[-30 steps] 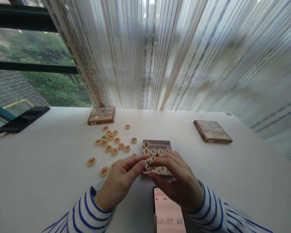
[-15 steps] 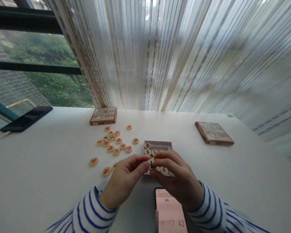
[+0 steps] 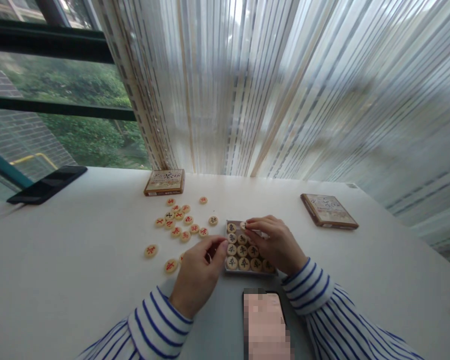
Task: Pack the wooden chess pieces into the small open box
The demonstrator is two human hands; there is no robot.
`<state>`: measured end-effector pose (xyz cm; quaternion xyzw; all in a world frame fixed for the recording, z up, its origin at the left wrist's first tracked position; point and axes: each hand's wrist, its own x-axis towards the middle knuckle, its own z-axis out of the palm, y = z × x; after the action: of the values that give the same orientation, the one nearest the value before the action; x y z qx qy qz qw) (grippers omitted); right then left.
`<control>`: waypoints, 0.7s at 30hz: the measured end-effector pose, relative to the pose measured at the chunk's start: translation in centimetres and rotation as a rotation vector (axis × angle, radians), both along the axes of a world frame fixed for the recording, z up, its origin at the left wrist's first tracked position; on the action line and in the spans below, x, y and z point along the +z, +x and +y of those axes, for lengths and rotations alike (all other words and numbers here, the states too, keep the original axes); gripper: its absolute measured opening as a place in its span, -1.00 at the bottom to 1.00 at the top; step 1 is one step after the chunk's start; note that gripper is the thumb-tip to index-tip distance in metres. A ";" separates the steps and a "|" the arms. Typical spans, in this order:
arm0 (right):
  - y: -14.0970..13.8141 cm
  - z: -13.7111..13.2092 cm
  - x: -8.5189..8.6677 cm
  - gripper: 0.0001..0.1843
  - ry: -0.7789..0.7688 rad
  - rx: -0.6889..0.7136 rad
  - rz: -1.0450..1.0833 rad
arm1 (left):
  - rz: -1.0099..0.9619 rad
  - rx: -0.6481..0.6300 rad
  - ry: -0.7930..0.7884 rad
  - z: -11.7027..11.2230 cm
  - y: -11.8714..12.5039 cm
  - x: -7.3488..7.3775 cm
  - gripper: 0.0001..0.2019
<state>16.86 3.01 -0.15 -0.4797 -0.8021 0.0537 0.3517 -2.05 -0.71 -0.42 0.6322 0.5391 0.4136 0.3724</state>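
Observation:
A small open box [image 3: 232, 268] lies on the white table [image 3: 67, 280], filled with several round chess pieces marked in black. My right hand [image 3: 273, 243] reaches over the box and pinches one piece [image 3: 243, 225] at its far row. My left hand [image 3: 198, 272] rests just left of the box, fingers curled, thumb tip near the box's left edge; nothing shows in it. Several loose pieces with red marks [image 3: 180, 225] lie scattered to the left of the box.
A phone [image 3: 265, 324] lies face up near the front edge between my sleeves. A dark phone [image 3: 47, 184] lies at the far left. Two flat boxes lie at the back: one behind the loose pieces [image 3: 165, 181], one to the right [image 3: 328, 210]. A striped curtain hangs behind.
Both hands held one black-marked piece together over the box. Now my right hand has carried it forward to the box's far row, and my left hand has let go and dropped beside the box.

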 end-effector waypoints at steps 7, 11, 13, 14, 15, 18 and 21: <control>-0.6 0.1 0.2 -0.89 -0.009 -0.035 -0.251 | 0.115 -0.034 0.073 -0.1 0.3 0.1 -0.75; -0.5 0.1 0.0 -0.86 -0.024 -0.027 -0.300 | 0.152 -0.040 0.084 -0.1 0.3 0.1 -0.76; -0.5 0.2 -0.1 -0.84 -0.041 -0.020 -0.314 | 0.176 -0.050 0.084 -0.1 0.3 0.0 -0.76; -0.5 0.2 -0.1 -0.84 -0.052 -0.015 -0.317 | 0.186 -0.052 0.083 -0.1 0.3 0.0 -0.76; -0.4 0.3 -0.2 -0.83 -0.062 -0.012 -0.318 | 0.194 -0.055 0.081 -0.1 0.3 0.0 -0.76; -0.4 0.3 -0.3 -0.81 -0.072 -0.004 -0.313 | 0.196 -0.054 0.075 -0.1 0.3 0.0 -0.76; -0.5 0.3 -0.3 -0.80 -0.067 -0.003 -0.321 | 0.201 -0.042 0.075 -0.1 0.3 0.1 -0.77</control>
<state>16.33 3.36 -0.48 -0.4948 -0.8450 0.0024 0.2029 -1.73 -0.85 -0.32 0.6952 0.5444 0.3599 0.3013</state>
